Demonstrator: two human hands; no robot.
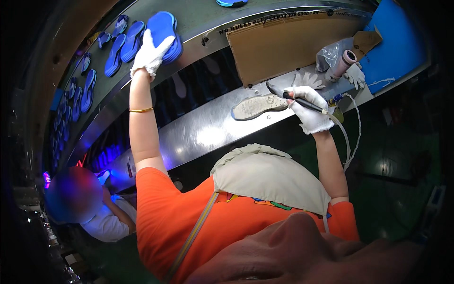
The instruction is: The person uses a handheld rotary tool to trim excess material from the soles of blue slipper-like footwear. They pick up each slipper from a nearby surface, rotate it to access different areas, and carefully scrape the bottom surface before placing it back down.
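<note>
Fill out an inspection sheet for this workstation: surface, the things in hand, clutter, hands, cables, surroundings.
Surface: shiny metal ledge below a grey conveyor belt.
Things in hand: blue shoe soles stacked on the belt under the left hand; a grey sole lying on the ledge; a dark pen-like tool in the right hand.
Clutter: cardboard sheet, plastic bag, pink-capped cylinder, spare white gloves.
Hands: left hand, white-gloved, gripping the blue soles; right hand, white-gloved, closed on the tool, its tip at the grey sole.
Cables: pale hose hanging from the tool.
Surroundings: more blue soles along the belt; another person at lower left.
</note>
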